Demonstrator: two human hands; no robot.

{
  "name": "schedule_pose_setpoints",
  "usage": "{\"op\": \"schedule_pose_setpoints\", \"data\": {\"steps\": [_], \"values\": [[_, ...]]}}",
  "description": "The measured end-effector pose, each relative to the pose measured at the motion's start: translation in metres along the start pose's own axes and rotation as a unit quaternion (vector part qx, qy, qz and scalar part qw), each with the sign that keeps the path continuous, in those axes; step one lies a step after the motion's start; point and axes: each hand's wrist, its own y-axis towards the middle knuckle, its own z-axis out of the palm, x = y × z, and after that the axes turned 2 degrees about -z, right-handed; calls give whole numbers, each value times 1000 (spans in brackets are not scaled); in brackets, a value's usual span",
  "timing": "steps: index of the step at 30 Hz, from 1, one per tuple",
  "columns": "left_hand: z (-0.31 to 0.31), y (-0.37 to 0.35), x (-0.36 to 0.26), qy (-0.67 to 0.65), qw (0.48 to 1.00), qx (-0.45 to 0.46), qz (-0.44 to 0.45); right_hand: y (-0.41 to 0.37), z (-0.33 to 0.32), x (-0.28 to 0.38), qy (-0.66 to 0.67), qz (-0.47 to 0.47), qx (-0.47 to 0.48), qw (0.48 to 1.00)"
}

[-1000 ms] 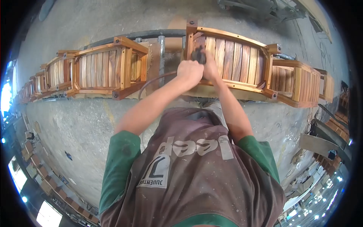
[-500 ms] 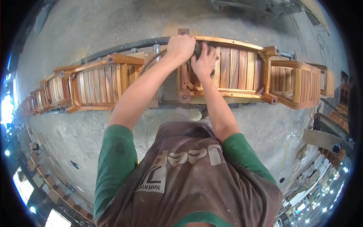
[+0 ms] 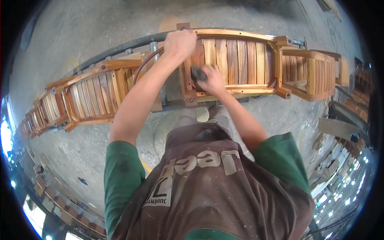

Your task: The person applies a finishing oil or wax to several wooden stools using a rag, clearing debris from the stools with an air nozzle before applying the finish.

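Observation:
A slatted wooden seat frame lies across the view in front of me. At its upper left corner my left hand is closed over the frame's edge, its fingertips hidden. Lower down, near the frame's left crosspiece, my right hand grips a dark block-like object. That object is blurred and rests over the left end of the slats. A curved brown strip or hose runs up toward my left wrist.
More slatted wooden pieces stand in a row at the left and right. Beneath them runs a rail with metal rollers. The concrete floor surrounds the row. Grey curved metal lies at the right.
My right hand has moved down and slightly left with the dark object, away from the upper rail. My left hand stays at the frame's corner. The whole view has shifted a little.

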Motion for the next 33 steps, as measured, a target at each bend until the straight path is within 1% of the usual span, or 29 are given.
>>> {"op": "schedule_pose_setpoints", "data": {"steps": [2,3,4,5,7,8,10,11,12,13,14,15,16,17,18,19,20,21,22,24,25,27,28,29,30,31,32,33], "values": [[-5,-5,0,-10,999,25,-36,-26,-26,-16,58,-42,146,987],[4,-5,2,2,999,5,-39,-19,-26,-19,56,-37,140,988],[7,-10,2,4,1000,9,-29,-5,-26,-17,4,-74,157,985],[8,-11,3,-2,999,11,-44,10,-23,-14,-48,-112,172,978],[10,-4,4,-11,997,16,-77,37,-11,2,-59,-105,37,992],[8,-6,-1,-12,998,15,-63,51,-10,0,-29,-188,-62,980],[-2,-5,-7,-27,995,17,-99,70,-4,-30,2,-230,-76,970],[0,-3,-8,-26,995,15,-92,74,-20,-46,-39,-242,-66,967],[6,-5,-7,-15,994,11,-105,74,-40,-65,-76,-255,-52,963],[8,-6,-8,-3,993,6,-121,79,-48,-95,-101,-281,-87,950],[8,-10,-11,3,992,8,-124,77,-66,-115,-146,-272,-81,948],[8,-15,-14,9,991,8,-133,72,-79,-134,-193,-270,-101,938],[6,-18,-18,13,989,5,-144,63,-96,-145,-206,-230,-104,946],[1,-26,-25,18,988,1,-154,58,-103,-168,-246,-206,-144,936],[-6,-40,-36,-3,985,-29,-173,49,-113,-186,-226,-141,-160,950],[-14,-53,-45,-22,980,-59,-191,37,-124,-195,-239,-71,-201,947],[-21,-63,-52,-11,977,-63,-204,28,-132,-202,-240,29,-210,947],[-26,-75,-57,-14,974,-53,-221,23,-142,-215,-235,91,-200,947],[-31,-90,-63,-19,971,-40,-237,24,-163,-200,-188,238,-115,946],[-39,-103,-69,-19,965,-42,-258,35,-185,-183,-100,180,-125,970],[-44,-103,-71,-25,964,-39,-263,44,-191,-158,-54,124,-141,981],[-54,-99,-76,-13,959,-56,-277,69,-166,-99,28,12,-173,984],[-59,-95,-78,-5,955,-66,-289,85,-150,-74,43,-47,-151,986],[-64,-91,-80,0,953,-77,-292,100,-130,-45,34,-50,-90,994],[-68,-89,-81,1,955,-81,-285,115,-100,-29,51,-95,-25,994],[-70,-87,-86,-6,951,-106,-292,126,-61,-19,17,-117,33,992],[-71,-85,-91,-14,946,-130,-298,127,-35,-16,-81,-176,8,981],[-75,-84,-101,-10,941,-127,-313,133,-38,-18,-97,-205,39,973]]}}
